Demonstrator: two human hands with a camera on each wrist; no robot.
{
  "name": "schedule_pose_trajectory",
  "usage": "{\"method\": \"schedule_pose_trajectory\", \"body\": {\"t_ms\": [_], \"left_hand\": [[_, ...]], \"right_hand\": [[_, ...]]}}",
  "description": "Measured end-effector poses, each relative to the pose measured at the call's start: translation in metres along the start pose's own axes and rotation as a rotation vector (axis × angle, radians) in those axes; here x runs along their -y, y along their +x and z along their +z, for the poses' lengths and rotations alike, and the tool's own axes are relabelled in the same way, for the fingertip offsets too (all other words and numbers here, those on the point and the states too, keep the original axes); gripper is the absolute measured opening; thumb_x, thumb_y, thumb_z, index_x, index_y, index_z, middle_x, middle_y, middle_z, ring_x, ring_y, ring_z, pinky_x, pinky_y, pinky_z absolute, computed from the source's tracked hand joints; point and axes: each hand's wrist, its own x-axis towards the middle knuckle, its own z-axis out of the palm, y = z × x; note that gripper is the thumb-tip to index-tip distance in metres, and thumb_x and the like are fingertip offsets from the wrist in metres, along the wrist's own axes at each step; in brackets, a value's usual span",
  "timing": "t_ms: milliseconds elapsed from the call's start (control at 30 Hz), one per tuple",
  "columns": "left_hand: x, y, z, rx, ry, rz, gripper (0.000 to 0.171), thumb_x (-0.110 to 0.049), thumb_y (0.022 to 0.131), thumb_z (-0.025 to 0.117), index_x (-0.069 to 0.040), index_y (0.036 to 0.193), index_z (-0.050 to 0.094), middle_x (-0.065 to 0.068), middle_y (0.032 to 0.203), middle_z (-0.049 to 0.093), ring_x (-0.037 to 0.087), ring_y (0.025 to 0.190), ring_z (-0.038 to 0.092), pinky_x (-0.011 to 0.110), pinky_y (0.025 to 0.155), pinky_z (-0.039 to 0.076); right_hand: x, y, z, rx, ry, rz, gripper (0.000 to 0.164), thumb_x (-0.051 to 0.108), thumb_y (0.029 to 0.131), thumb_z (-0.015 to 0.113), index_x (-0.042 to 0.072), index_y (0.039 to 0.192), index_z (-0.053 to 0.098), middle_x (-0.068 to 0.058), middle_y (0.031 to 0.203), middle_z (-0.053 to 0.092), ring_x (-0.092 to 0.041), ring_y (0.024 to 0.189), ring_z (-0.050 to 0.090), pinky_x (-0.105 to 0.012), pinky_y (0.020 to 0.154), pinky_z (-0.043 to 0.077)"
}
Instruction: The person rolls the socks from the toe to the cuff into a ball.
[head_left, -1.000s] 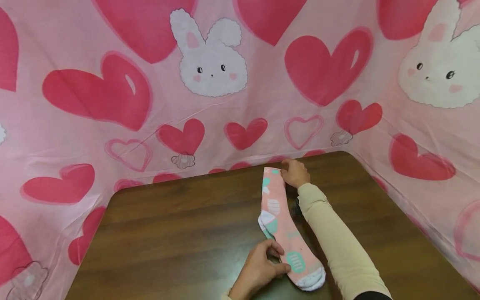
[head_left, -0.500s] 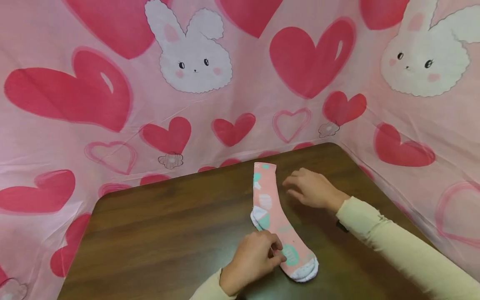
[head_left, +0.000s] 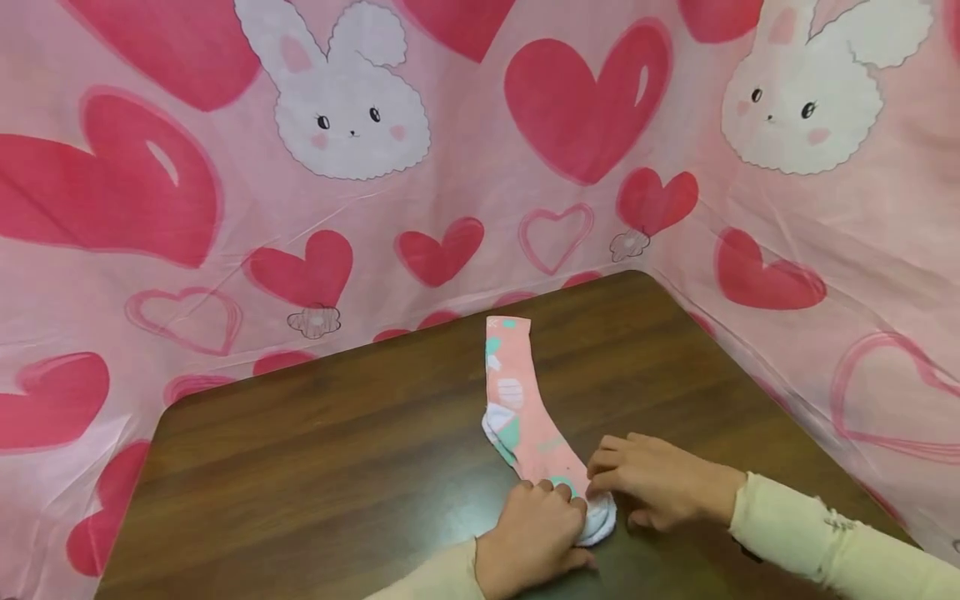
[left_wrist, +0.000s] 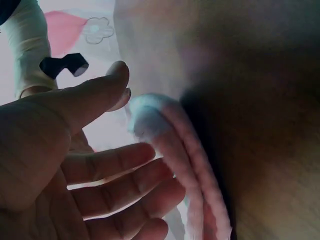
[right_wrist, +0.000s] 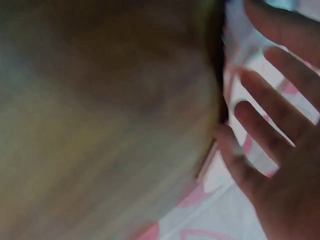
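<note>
2 stacked pink socks [head_left: 531,417] lie on the table [head_left: 337,467], cuffs far, white toes near. The left hand [head_left: 536,529], fingers relaxed and unclenched, touches their near left edge. The right hand [head_left: 660,479], fingers loosely spread, is at the toes' right; contact is unclear.

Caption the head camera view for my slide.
Left hand and right hand at the toe end of pink socks on a brown table.

Brown wood-grain table [head_left: 300,450], pink backdrop [head_left: 468,158] behind it; red hearts [head_left: 588,117], white rabbit faces [head_left: 352,154]
</note>
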Motion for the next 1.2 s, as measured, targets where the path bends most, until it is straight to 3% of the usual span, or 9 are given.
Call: {"method": "schedule_pose_trajectory", "body": {"t_ms": [133, 233, 400, 467, 600, 800, 1033, 1200], "left_hand": [[-0.008, 0.003, 0.003, 0.032, 0.042, 0.016, 0.051, -0.073, 0.068, 0.077, -0.024, 0.079, 0.069, -0.008, 0.066, 0.056, 0.010, 0.055, 0.050, 0.026, 0.045, 0.034], [-0.011, 0.004, 0.006, 0.000, 0.063, 0.016, 0.040, -0.061, 0.071, 0.082, -0.023, 0.072, 0.067, -0.006, 0.063, 0.054, 0.010, 0.053, 0.048, 0.026, 0.045, 0.032], [-0.011, 0.001, 0.010, -0.081, 0.044, -0.023, 0.030, -0.036, 0.078, 0.078, -0.021, 0.061, 0.058, -0.006, 0.057, 0.048, 0.009, 0.048, 0.043, 0.024, 0.039, 0.028], [-0.008, -0.001, 0.011, -0.083, -0.031, -0.040, 0.029, -0.031, 0.079, 0.078, -0.019, 0.063, 0.057, -0.006, 0.058, 0.047, 0.008, 0.048, 0.043, 0.022, 0.039, 0.028], [0.000, -0.004, 0.012, -0.057, -0.285, -0.103, 0.024, -0.021, 0.080, 0.079, -0.016, 0.070, 0.058, -0.008, 0.058, 0.045, 0.003, 0.048, 0.041, 0.017, 0.040, 0.029], [0.015, -0.006, 0.014, -0.019, -0.588, -0.221, 0.018, -0.018, 0.084, 0.079, -0.013, 0.088, 0.062, -0.010, 0.064, 0.052, 0.000, 0.055, 0.045, 0.017, 0.048, 0.036], [0.028, -0.003, 0.019, -0.002, -0.785, -0.325, 0.019, -0.013, 0.084, 0.077, -0.011, 0.091, 0.060, -0.010, 0.065, 0.050, 0.002, 0.058, 0.046, 0.018, 0.052, 0.038], [0.033, -0.003, 0.024, -0.012, -0.853, -0.380, 0.015, -0.011, 0.083, 0.075, -0.011, 0.087, 0.060, -0.013, 0.061, 0.045, 0.001, 0.054, 0.042, 0.018, 0.049, 0.036]], "right_hand": [[0.008, -0.001, 0.020, -0.155, -0.081, -0.036, 0.042, 0.042, 0.065, 0.091, 0.027, 0.100, 0.073, 0.010, 0.108, 0.058, -0.009, 0.098, 0.049, -0.027, 0.070, 0.044], [0.011, 0.000, 0.031, -0.249, -0.101, -0.070, 0.029, 0.040, 0.070, 0.088, 0.027, 0.088, 0.070, 0.013, 0.102, 0.058, -0.008, 0.094, 0.049, -0.026, 0.069, 0.041], [0.013, 0.000, 0.036, -0.282, 0.009, -0.057, 0.017, 0.033, 0.080, 0.081, 0.028, 0.087, 0.068, 0.021, 0.099, 0.060, -0.002, 0.092, 0.050, -0.022, 0.072, 0.040], [0.012, 0.000, 0.034, -0.254, 0.096, -0.022, 0.016, 0.031, 0.083, 0.080, 0.029, 0.092, 0.068, 0.023, 0.099, 0.060, 0.000, 0.094, 0.051, -0.022, 0.074, 0.042], [0.008, 0.002, 0.027, -0.188, 0.225, 0.052, 0.013, 0.027, 0.088, 0.077, 0.030, 0.096, 0.067, 0.025, 0.095, 0.058, 0.003, 0.088, 0.051, -0.023, 0.073, 0.045], [-0.001, 0.014, 0.016, -0.107, 0.266, 0.112, 0.005, 0.035, 0.097, 0.066, 0.031, 0.094, 0.064, 0.026, 0.083, 0.051, 0.006, 0.075, 0.044, -0.023, 0.070, 0.038], [-0.007, 0.027, 0.017, -0.089, 0.292, 0.177, 0.008, 0.032, 0.099, 0.062, 0.030, 0.092, 0.060, 0.026, 0.076, 0.049, 0.004, 0.069, 0.041, -0.028, 0.070, 0.034], [-0.008, 0.037, 0.024, -0.099, 0.309, 0.224, 0.017, 0.029, 0.098, 0.064, 0.028, 0.083, 0.056, 0.025, 0.067, 0.042, 0.005, 0.060, 0.038, -0.029, 0.068, 0.034]]}}
